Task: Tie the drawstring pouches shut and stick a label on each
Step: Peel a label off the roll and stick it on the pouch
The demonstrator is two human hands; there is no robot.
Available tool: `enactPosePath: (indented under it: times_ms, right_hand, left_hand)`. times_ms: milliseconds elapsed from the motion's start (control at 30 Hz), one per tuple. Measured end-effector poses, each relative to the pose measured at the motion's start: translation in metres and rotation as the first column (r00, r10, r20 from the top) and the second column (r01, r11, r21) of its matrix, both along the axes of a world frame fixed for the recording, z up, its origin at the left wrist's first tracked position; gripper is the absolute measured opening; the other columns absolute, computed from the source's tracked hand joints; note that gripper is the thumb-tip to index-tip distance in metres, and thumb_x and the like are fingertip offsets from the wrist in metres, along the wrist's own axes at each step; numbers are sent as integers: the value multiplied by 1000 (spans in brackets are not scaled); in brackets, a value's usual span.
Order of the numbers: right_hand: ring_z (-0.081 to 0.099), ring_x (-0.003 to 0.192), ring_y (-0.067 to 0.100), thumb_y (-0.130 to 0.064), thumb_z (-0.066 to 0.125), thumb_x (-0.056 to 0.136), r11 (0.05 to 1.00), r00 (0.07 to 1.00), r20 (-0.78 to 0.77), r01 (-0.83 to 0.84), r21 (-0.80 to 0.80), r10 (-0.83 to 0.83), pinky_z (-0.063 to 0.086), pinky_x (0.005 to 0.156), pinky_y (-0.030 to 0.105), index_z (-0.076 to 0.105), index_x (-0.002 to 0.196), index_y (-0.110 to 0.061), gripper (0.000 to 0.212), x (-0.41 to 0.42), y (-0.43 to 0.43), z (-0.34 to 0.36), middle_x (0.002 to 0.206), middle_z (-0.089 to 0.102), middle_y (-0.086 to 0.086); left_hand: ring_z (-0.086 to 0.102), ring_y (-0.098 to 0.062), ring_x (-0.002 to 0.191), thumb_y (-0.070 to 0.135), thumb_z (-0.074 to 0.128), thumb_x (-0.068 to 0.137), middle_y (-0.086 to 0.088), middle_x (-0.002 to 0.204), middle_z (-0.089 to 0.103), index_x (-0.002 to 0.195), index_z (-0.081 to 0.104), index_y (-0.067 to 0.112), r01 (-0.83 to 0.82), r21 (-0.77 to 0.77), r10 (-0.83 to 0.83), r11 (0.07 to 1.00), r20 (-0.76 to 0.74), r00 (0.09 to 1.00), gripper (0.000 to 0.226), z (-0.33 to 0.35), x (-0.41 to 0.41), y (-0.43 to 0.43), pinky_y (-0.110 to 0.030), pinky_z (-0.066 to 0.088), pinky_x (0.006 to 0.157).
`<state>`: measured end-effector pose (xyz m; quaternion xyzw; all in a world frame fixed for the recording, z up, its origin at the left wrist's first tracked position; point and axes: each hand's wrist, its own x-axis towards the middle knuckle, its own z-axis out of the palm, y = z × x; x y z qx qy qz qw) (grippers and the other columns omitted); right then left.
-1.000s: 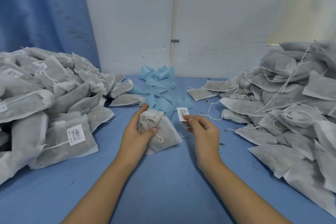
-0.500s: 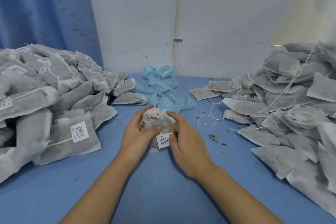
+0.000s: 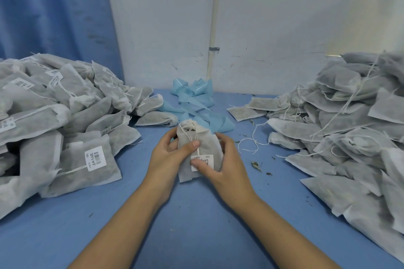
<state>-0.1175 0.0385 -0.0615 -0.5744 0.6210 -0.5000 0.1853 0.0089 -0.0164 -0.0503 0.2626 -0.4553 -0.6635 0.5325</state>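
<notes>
**Label could crease or lift**

The right hand (image 3: 227, 166) cups a grey non-woven drawstring pouch (image 3: 205, 141), thumb pressing on its white barcode label (image 3: 202, 159). The left hand (image 3: 167, 157) grips the pouch's opposite side. The thin white drawstring (image 3: 197, 151) hangs to the label's top edge. Caught underneath, it would likely leave the label bridged and peeling. The pouch's soft body may also wrinkle it.
</notes>
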Motion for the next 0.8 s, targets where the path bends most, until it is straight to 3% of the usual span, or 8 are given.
enactPosePath:
  times_ms: [100,200,267,333,467,600,700,800]
  right_hand:
    - [68,79,1,-29,76,80,989,924,371,-127,71,92,49,68,16,68,95,-22,18,-2,-2,1,86,74,-12]
    - [69,75,2,-29,73,82,992,828,552,-129,14,100,48,60,11,69,94,-19,16,-2,-3,6,84,75,-10]
    - [67,71,0,-33,69,84,993,831,547,-120,2,100,46,58,10,69,93,-19,16,-1,-3,7,81,74,-10]
    - [65,67,3,-39,62,88,992,850,517,-123,16,97,45,58,11,67,88,-17,22,0,-3,7,74,71,-8]
    - [50,54,10,-45,56,91,993,840,537,-116,33,80,41,51,18,63,82,-14,33,4,-5,5,63,58,0]
    - [53,63,11,-32,62,90,996,778,624,-85,-8,71,43,57,22,65,92,-11,22,4,-6,3,73,65,-1]
    - [54,65,8,-25,61,91,996,719,690,-89,-27,83,42,58,22,65,91,-14,12,1,-5,3,77,67,-3]
    - [52,60,7,-25,59,93,999,727,685,-45,-22,48,42,55,20,64,90,-13,13,-1,-6,3,73,63,-3]
  left_hand:
    - [71,-17,87,17,73,64,-5,97,74,111,60,11,38,102,-27,994,-112,993,49,0,-3,2,-28,58,70]
    - [71,-22,92,27,77,63,-11,103,73,108,66,9,109,81,-107,991,-29,994,50,-6,-4,4,-28,58,72]
    - [71,-18,86,40,77,60,-7,98,74,97,73,15,119,35,-123,992,122,985,45,-9,-6,7,-23,56,67]
    - [67,-14,67,47,75,60,-5,82,73,85,74,16,88,8,-88,996,205,975,39,-11,-8,9,-21,53,57]
    - [58,-13,55,36,68,76,-7,73,68,92,67,9,40,62,-48,997,131,990,31,-11,-8,6,-22,52,56]
    - [60,-13,59,32,65,80,-5,78,70,94,66,11,37,116,-44,993,56,997,25,-10,-5,5,-21,52,58]
    - [51,-13,46,31,60,89,-5,62,63,93,66,10,25,89,-37,996,138,990,22,-9,-7,5,-21,42,43]
    - [45,-15,37,29,59,91,-6,51,54,91,63,10,35,22,-39,999,252,967,19,-10,-6,6,-21,34,37]
